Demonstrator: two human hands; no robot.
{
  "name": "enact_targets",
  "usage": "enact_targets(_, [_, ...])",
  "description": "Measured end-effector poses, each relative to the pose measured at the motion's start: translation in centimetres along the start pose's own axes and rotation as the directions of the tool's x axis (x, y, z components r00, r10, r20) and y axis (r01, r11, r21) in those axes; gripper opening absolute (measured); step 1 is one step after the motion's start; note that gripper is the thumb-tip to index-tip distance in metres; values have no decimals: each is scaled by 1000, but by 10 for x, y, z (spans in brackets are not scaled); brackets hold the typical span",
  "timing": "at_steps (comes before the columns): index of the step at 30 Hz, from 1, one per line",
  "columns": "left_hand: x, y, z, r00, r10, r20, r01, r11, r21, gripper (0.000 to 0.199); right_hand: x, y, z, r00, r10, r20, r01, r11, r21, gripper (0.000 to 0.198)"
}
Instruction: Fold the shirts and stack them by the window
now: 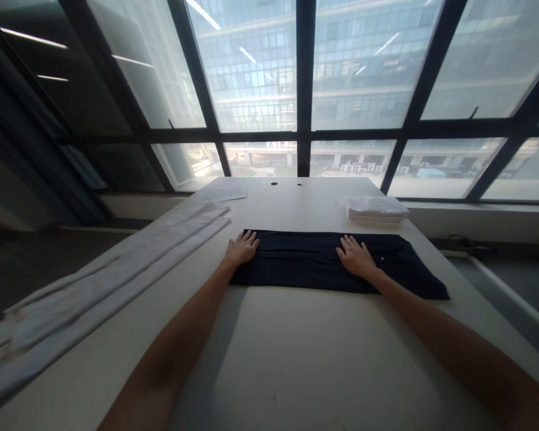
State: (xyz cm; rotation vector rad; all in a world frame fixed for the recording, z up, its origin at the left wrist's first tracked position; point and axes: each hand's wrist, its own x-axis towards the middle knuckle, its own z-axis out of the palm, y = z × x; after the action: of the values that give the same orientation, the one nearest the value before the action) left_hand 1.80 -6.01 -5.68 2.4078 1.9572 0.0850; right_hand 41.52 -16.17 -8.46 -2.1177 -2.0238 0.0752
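Observation:
A dark navy garment, which looks like folded trousers [296,272], lies flat across the white table [269,347]. My left hand [242,248] rests flat at its left end, fingers stretched over the cloth edge. Farther right, my right hand [356,257] presses flat on the same cloth with its fingers spread. Neither hand grips anything. A small round light spot, perhaps a button, shows on the fabric just right of my right hand. The right end of the cloth tapers to a slanted edge.
Long white cloth pieces [117,281] lie along the table's left side. A folded white stack [376,211] sits at the back right, and a thin white cloth or sheet [224,190] at the back left. Black-framed windows [303,90] rise beyond the far edge.

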Motion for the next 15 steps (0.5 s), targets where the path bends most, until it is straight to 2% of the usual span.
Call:
enact_targets(6, [-7, -13, -6, 980, -128, -151, 129, 992, -7, 51, 0, 2, 2, 1000, -7, -25, 8, 999, 37, 59])
enact_targets(9, [-13, -1, -12, 940, -124, -319, 135, 991, 15, 46, 0, -1, 2, 997, -19, -74, 28, 992, 122, 55])
enact_targets(10, [-15, 10, -14, 920, -73, -386, 90, 996, 25, 45, 2, -2, 0, 995, -20, -102, 39, 983, 180, 53])
enact_targets(12, [-23, 40, -14, 889, 94, -449, -86, 996, 39, 45, 8, 0, -8, 984, -6, -180, 63, 947, 315, 48])
enact_targets(15, [-39, 90, -6, 872, 366, -325, -390, 921, -8, 46, 21, 20, -36, 963, 128, -236, -13, 899, 438, 42])
